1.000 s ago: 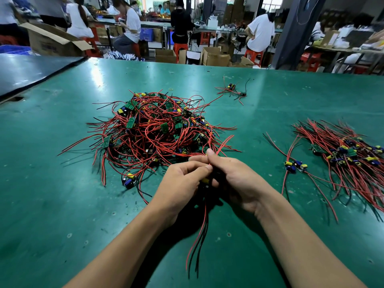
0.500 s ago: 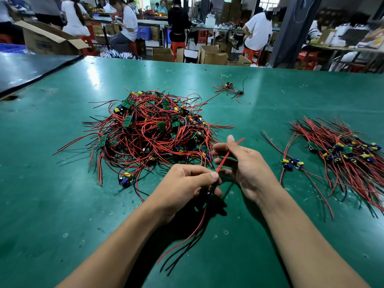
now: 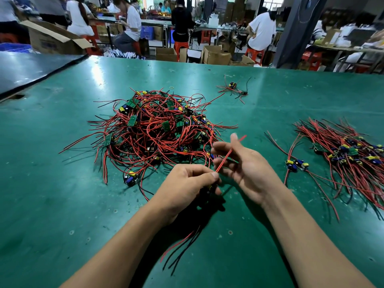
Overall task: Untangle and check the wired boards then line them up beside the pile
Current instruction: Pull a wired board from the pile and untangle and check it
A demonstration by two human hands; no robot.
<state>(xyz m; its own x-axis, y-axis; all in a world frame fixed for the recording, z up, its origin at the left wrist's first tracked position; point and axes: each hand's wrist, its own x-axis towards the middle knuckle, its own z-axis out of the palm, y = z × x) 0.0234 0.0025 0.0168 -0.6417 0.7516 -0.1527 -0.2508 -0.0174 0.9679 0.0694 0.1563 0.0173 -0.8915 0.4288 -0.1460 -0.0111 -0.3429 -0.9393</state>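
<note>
The green bench (image 3: 62,204) fills the frame from the lower edge to its far edge across the upper third. There it meets a dark bench (image 3: 31,67) at upper left. Wide bare green lies at left and along the bottom.

At centre sits the pile (image 3: 158,129), a loose mound of small green boards with yellow and blue parts, knotted in looping red and black wires whose ends stray out on all sides. At right the row (image 3: 349,154) lies with its wires combed roughly parallel, running off the right edge. One board (image 3: 296,164) lies apart at its left end. A strip of bare bench separates pile and row.

Both hands are low at centre, just below the pile. The left hand (image 3: 187,183) is curled round a wired board (image 3: 210,187), mostly hidden, its trailing wires (image 3: 180,244) hanging below the wrist. The right hand (image 3: 249,169) is spread, its fingers loosely bent. A red wire (image 3: 227,155) slants from the left thumb across those fingers; whether they pinch it I cannot tell.

A stray board (image 3: 232,86) lies apart, towards the far edge.
</note>
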